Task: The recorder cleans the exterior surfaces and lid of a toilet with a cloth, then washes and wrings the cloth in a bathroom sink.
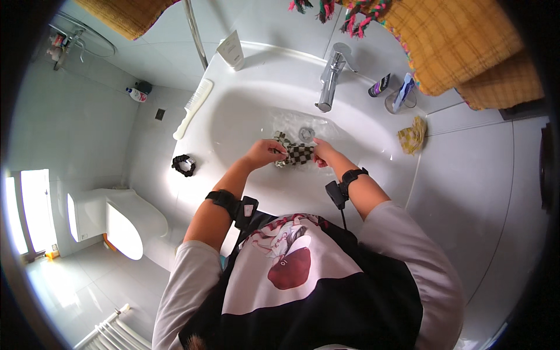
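Observation:
A wet cloth with a dark and white checkered pattern (299,154) lies in shallow water at the bottom of the white washbasin (233,122). My left hand (266,153) pinches its left side with bent fingers. At the cloth's right end, my right hand (324,153) is closed on the edge, thumb side up. The fabric stretches between both hands, partly bunched on the left. Just beyond it sits the round metal drain (306,134), and the chrome faucet (331,81) reaches over the basin from the back.
Along the left rim are a white comb (194,108), a black scrunchie (184,165) and a white tube (231,51). To the right stand a dark tube (379,85), a clear cup (398,104) and a crumpled yellow cloth (412,136). An orange towel (455,46) hangs above.

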A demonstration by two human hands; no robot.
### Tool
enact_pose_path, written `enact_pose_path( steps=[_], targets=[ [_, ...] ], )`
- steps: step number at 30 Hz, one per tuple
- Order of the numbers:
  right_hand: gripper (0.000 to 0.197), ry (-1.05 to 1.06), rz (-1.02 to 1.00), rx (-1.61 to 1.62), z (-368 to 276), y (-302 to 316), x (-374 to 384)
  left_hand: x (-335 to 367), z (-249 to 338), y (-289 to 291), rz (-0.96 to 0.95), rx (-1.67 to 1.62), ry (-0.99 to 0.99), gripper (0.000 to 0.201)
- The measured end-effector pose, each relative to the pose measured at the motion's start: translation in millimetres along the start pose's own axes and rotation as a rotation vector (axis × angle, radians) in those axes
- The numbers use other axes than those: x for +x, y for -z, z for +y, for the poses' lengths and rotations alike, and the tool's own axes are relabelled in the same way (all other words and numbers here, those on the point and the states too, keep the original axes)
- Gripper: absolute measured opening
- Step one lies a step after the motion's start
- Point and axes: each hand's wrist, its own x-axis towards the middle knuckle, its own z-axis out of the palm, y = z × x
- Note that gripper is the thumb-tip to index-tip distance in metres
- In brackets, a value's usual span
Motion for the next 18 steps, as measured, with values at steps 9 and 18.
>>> enact_pose_path(
  steps=[9, 18],
  targets=[
    [0.068, -0.170, 0.007, 0.158, -8.5, -34.2, 32.5, -6.0, 8.3, 28.1, -0.027, 0.013, 0.049, 0.018],
    [0.048, -0.085, 0.027, 0.064, -6.4, -24.0, 31.0, -13.2, 3.2, 33.0, 0.018, -0.026, 0.086, 0.019]
  ],
)
